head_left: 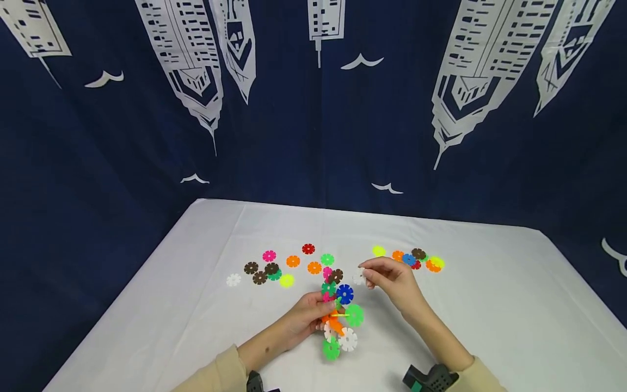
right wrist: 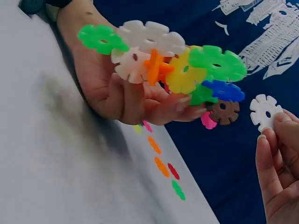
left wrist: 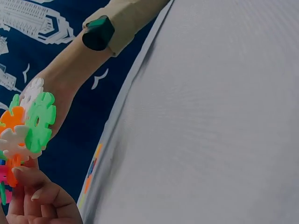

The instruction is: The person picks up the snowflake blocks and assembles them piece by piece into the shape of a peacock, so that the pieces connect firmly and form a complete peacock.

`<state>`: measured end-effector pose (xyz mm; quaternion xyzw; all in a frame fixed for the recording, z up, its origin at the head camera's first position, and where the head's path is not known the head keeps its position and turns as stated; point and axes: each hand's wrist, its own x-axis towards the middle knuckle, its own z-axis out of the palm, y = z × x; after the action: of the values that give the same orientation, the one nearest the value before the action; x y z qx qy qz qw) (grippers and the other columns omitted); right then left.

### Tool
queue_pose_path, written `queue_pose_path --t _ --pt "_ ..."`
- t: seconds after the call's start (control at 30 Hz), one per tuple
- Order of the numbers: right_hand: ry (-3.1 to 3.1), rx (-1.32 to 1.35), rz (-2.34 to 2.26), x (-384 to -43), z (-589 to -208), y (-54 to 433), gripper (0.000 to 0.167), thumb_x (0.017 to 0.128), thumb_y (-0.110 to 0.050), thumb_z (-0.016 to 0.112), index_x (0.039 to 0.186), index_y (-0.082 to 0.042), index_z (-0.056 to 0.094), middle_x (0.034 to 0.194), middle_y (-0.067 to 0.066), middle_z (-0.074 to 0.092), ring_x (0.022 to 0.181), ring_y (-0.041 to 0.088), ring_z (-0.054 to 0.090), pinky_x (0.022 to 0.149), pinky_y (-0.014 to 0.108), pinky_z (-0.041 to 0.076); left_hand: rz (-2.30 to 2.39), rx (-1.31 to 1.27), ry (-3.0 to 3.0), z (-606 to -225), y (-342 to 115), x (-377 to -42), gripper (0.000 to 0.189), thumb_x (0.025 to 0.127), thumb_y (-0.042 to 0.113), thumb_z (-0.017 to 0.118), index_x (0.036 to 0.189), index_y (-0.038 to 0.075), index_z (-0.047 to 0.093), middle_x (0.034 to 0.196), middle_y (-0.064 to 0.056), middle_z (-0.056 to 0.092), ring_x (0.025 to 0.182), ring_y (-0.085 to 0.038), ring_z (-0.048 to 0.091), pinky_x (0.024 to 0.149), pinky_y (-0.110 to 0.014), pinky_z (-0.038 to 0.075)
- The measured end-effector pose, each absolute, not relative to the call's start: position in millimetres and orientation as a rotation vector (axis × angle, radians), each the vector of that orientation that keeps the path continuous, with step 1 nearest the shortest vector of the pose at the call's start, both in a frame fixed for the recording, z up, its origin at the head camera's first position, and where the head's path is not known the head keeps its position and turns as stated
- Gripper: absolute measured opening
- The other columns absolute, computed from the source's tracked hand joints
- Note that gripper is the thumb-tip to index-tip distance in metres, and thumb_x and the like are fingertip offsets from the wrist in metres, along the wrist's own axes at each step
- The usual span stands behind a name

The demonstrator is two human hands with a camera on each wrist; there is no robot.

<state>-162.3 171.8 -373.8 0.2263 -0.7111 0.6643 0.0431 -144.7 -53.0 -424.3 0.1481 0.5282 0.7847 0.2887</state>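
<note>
Beige sleeves (head_left: 217, 373) come in nearest us at the bottom edge, each with a dark wrist camera (head_left: 431, 378) beside it. Beyond them we see the worktop (head_left: 470, 316), covered in white cloth with faint creases, its back edge running below a navy curtain (head_left: 313, 136). White buildings (head_left: 193, 65) are printed on the curtain, spires pointing down, with white birds (head_left: 362, 61) scattered between and below them.

Over the middle of the worktop, our left hand (head_left: 305, 317) has its grip curled round a cluster (head_left: 335, 324) of slotted discs, held up off the cloth. We make out green, white, orange, yellow, blue, brown and pink in it. Our right hand (head_left: 395, 284) has its grip pinching one white disc (head_left: 358, 278) between thumb and fingertips, near the cluster but apart from it.

Farther back on the worktop lie loose discs in two groups. To the left we see a spread of white, brown, teal, yellow, pink, orange, red and green, with a pale disc (head_left: 233, 280) at its outer end. Behind the right hand is a tighter pile (head_left: 409, 259), several of its discs overlapping, with a yellow disc (head_left: 379, 251) at its left.
</note>
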Motion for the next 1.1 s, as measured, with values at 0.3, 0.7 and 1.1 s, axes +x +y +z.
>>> queue_pose_path --t 0.3,0.7,1.1 --pt "-2.071 0.841 2.061 -158.9 -385.0 167.1 0.011 0.088 0.008 0.057 0.098 0.015 0.06 0.074 0.011 0.059 0.063 0.016 0.057 0.062 0.026 0.054 2.104 0.447 1.39 -426.7 -51.5 -144.8 0.015 0.092 0.018 0.057 0.097 0.005 0.062 0.086 0.001 0.066 0.074 -0.007 0.06 0.064 -0.018 0.049" --pt "-2.072 0.886 2.017 -159.6 -382.3 168.6 0.01 0.087 0.011 0.057 0.095 0.015 0.06 0.076 0.016 0.059 0.063 0.018 0.057 0.061 0.026 0.053 2.148 0.428 1.316 -426.5 -54.6 -148.4 0.014 0.096 0.02 0.052 0.093 0.011 0.062 0.089 0.001 0.065 0.08 -0.009 0.061 0.074 -0.022 0.052" --pt "-2.119 0.959 1.928 -157.6 -392.4 162.8 0.013 0.083 0.014 0.061 0.091 0.007 0.067 0.078 0.02 0.058 0.063 0.02 0.055 0.06 0.025 0.053 2.159 0.439 1.336 -431.3 -56.7 -148.5 0.018 0.092 0.028 0.061 0.091 0.01 0.063 0.087 0.0 0.065 0.079 -0.008 0.061 0.076 -0.021 0.05"
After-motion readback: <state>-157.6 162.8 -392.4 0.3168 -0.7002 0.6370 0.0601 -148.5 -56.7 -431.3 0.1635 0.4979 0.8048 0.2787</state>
